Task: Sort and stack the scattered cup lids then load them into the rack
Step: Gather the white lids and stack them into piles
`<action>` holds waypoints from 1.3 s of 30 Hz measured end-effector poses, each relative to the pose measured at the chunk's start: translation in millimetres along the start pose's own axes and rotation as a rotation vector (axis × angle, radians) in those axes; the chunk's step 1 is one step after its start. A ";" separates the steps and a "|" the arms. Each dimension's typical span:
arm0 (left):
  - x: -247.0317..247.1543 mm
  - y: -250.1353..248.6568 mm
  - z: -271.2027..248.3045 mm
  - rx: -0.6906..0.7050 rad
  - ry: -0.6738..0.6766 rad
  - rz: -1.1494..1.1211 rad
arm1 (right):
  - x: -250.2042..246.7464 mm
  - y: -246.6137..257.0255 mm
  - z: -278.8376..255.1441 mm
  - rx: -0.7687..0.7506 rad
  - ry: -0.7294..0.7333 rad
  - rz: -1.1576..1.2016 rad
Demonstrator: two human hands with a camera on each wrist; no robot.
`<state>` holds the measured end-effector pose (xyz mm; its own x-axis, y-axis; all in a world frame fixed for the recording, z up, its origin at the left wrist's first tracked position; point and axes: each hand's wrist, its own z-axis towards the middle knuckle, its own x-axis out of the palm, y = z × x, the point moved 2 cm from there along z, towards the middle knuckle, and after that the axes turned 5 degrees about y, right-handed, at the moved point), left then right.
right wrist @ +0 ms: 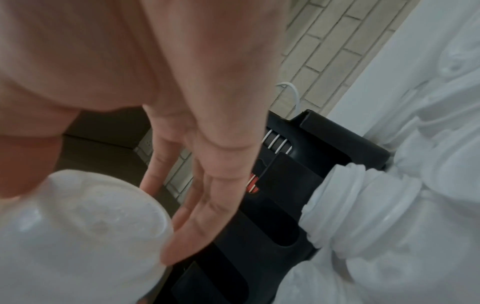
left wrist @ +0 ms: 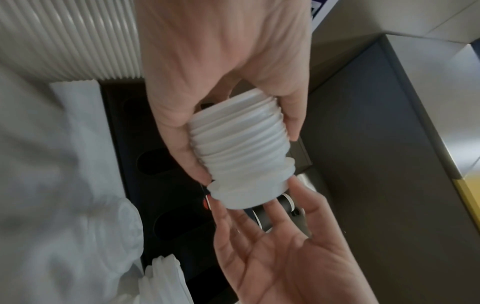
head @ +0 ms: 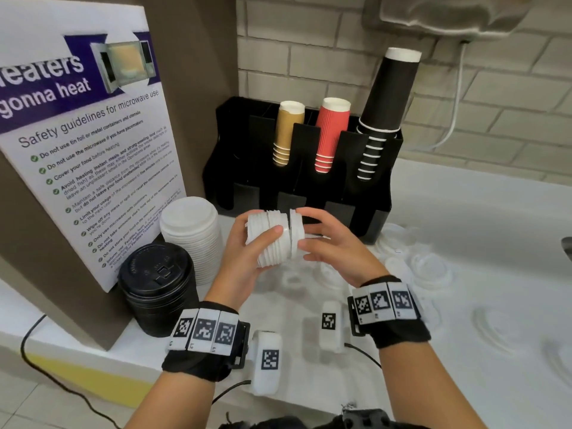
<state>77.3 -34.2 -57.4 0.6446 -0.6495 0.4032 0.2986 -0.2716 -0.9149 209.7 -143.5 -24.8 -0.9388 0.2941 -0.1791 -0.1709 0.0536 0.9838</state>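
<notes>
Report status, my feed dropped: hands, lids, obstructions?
Left hand grips white lid stack sideways; right hand open at its end. Rack ahead, nothing in between. Loose lids on counter.

White lids (head: 274, 236), black rack (head: 297, 181), gold, red, black cups, seemingly translucent scattered lids (head: 430, 269).

Workplace pantry: microwave safety poster (head: 89, 144), cup rack (head: 303, 168) on white counter (head: 479, 227), brick-tiled wall (head: 309, 41).

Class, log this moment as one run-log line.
left hand: grips white lid stack sideways | right hand: open, fingers at stack's end | rack: cups only | loose lids on counter
</notes>
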 end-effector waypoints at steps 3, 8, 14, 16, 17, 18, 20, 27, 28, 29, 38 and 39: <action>2.3 -1.6 -2.1 0.003 0.060 0.071 | -0.2 4.0 -1.9 -0.024 0.011 -0.006; 5.9 -1.3 -3.4 0.015 0.041 0.013 | 4.3 6.6 -2.1 -0.062 0.008 0.000; 5.9 0.9 -3.6 0.010 0.040 -0.024 | 6.4 9.3 -1.2 -0.080 0.014 -0.010; 5.9 -0.1 -2.4 0.018 0.041 -0.038 | 5.6 10.5 0.1 -0.088 0.040 -0.010; 5.4 -1.0 -1.4 0.026 0.033 -0.047 | 3.4 11.0 2.4 -0.084 0.044 0.003; 4.2 -2.0 -0.6 0.034 0.020 -0.055 | -0.3 10.9 6.6 -0.071 0.028 0.020; 0.2 -4.4 1.0 0.046 -0.012 -0.067 | -9.8 9.2 18.8 -0.017 -0.055 -0.002; -3.4 -7.8 2.2 0.067 -0.047 -0.061 | 0.1 -25.6 80.1 0.325 0.254 -1.067; -3.1 -7.5 2.4 0.066 -0.044 -0.058 | 3.6 -29.7 86.0 0.364 0.284 -1.161; -3.0 -7.2 2.5 0.064 -0.043 -0.057 | 6.1 -32.4 90.8 0.390 0.305 -1.226; -3.9 -5.6 1.8 0.046 -0.049 -0.071 | 18.3 -35.3 97.3 0.403 0.374 -1.295; -3.7 -5.8 1.8 0.046 -0.045 -0.081 | 17.4 -33.3 94.0 0.375 0.336 -1.246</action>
<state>74.4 -29.0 -53.5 0.6475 -0.5941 0.4773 0.3822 -0.2887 -0.8778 227.2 -50.5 -60.6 -0.2554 -0.3854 -0.8867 -0.9180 0.3846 0.0973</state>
